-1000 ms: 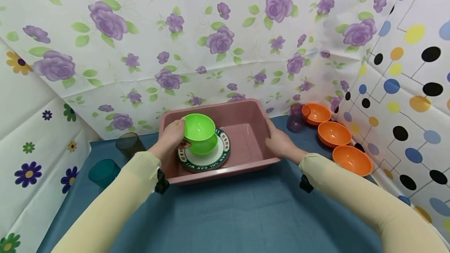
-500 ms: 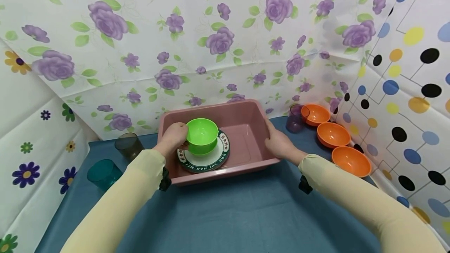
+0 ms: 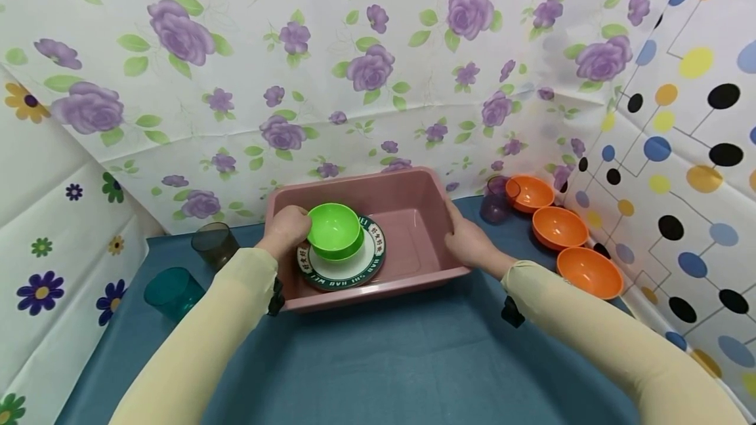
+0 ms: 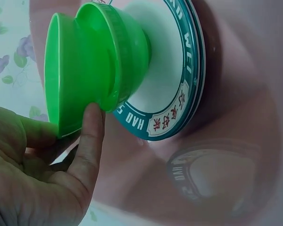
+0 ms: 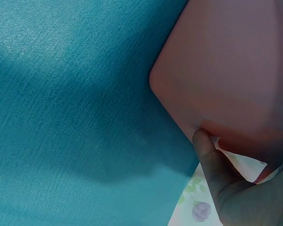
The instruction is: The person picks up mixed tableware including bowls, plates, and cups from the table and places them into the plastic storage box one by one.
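Note:
My left hand (image 3: 286, 231) pinches the rim of a bright green bowl (image 3: 333, 227) at its left side. In the left wrist view this green bowl (image 4: 68, 80) sits partly inside the mouth of a second green bowl (image 4: 134, 56), slightly tilted. The second bowl stands on stacked white plates with a dark green lettered rim (image 3: 376, 261). All of these are in the left half of a pink basin (image 3: 407, 235). My right hand (image 3: 470, 238) grips the basin's right end, the thumb (image 5: 203, 141) over the rim in the right wrist view.
Three orange bowls (image 3: 560, 228) line the right side, with a purple cup (image 3: 495, 208) beside the farthest. A teal cup (image 3: 172, 294) and a grey cup (image 3: 215, 246) stand left of the basin. Patterned sheets hang around the blue tabletop (image 3: 378, 359).
The left hand has lowered the green bowl onto the second one, first moving it slightly right and toward me, then back left. The right hand keeps its hold on the basin.

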Demonstrator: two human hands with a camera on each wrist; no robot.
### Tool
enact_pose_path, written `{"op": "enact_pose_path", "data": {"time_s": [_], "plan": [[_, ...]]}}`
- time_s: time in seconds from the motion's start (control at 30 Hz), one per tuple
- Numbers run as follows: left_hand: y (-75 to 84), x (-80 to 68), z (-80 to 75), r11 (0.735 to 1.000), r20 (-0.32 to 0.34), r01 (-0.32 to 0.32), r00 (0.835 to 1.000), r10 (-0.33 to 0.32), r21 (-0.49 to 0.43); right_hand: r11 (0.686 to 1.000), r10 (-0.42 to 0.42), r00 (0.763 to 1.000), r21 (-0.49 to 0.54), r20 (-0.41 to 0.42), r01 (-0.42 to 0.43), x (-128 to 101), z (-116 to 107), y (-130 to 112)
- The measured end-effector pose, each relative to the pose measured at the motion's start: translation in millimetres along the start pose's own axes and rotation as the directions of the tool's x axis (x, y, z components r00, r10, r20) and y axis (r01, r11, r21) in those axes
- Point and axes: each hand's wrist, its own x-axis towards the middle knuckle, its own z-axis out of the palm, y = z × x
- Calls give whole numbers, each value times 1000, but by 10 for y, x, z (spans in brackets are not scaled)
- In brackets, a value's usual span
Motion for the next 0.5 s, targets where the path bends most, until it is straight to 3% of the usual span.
{"op": "enact_pose_path", "data": {"time_s": [0.5], "plan": [[44, 89, 72, 998, 54, 52, 997, -55, 44, 1000, 15, 1000, 24, 9, -15, -4, -16, 22]]}}
